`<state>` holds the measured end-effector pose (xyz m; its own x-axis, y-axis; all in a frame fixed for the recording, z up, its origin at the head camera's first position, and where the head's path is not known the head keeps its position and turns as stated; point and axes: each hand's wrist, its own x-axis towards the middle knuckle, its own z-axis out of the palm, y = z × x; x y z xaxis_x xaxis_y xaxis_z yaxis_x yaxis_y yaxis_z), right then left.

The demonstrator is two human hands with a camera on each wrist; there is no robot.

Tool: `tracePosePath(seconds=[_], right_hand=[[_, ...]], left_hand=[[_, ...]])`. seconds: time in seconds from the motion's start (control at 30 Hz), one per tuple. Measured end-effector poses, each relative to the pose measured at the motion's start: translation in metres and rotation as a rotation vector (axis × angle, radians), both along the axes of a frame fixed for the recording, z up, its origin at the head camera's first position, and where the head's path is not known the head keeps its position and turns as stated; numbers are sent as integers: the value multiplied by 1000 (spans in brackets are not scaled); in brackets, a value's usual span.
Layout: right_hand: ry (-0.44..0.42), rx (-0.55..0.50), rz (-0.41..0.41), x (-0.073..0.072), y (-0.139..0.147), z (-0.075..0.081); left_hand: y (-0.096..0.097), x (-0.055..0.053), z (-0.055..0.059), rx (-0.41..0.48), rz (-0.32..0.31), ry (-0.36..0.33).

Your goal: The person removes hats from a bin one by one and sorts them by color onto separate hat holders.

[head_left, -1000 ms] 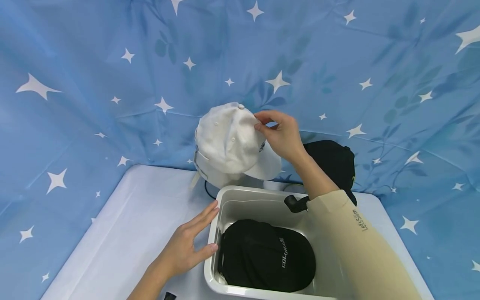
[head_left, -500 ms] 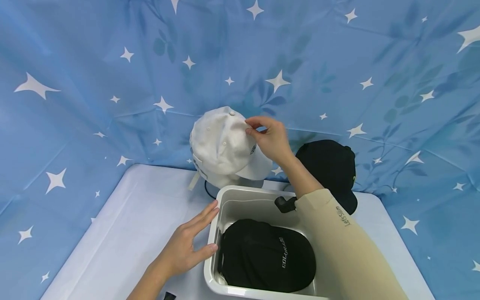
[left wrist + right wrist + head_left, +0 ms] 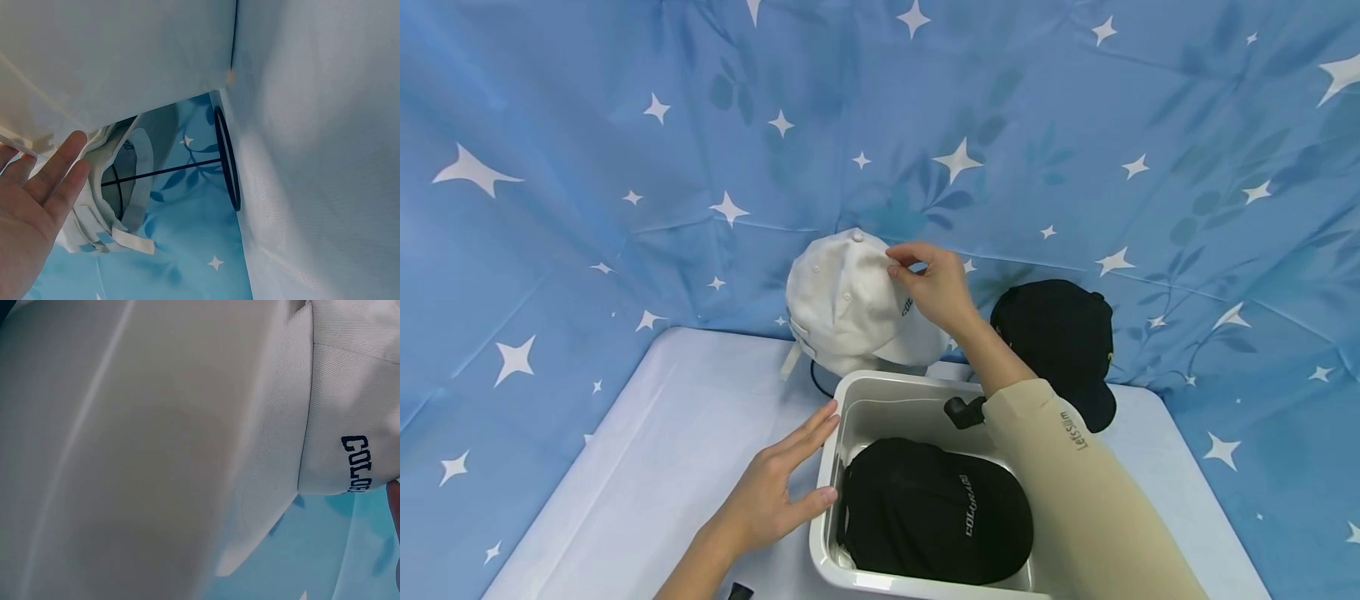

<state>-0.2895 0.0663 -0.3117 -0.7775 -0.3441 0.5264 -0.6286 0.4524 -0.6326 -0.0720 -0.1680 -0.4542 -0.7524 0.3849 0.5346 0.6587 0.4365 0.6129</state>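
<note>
A white baseball cap (image 3: 838, 300) sits over a thin black wire stand (image 3: 226, 159) behind the bin, its brim toward the right. My right hand (image 3: 934, 287) pinches the front of its crown between thumb and fingers, above the dark lettering. In the right wrist view the cap's brim (image 3: 269, 450) and part of that lettering show, with just a fingertip at the edge. My left hand (image 3: 767, 496) rests with straight, spread fingers at the left rim of a light grey plastic bin (image 3: 825, 500). Inside the bin lies a black cap (image 3: 917, 508) lettered "COLORADO".
Another black cap (image 3: 1056, 333) stands at the back right, partly behind my right forearm. A white cloth covers the table (image 3: 647, 450). Close behind the caps hangs a blue curtain (image 3: 662, 158) with white stars.
The white cap has come down and somewhat left, with my right hand pinching it throughout. My left hand and the bin have stayed in place.
</note>
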Motion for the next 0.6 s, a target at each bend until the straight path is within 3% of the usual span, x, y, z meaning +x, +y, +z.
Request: tracePosePath(seconds=[0.2, 0.6], right_hand=[[10, 39, -15, -2, 1, -8], [-54, 52, -12, 0, 6, -16]], left_hand=[[0, 0, 0, -4, -1, -4], [0, 0, 1, -4, 1, -16]])
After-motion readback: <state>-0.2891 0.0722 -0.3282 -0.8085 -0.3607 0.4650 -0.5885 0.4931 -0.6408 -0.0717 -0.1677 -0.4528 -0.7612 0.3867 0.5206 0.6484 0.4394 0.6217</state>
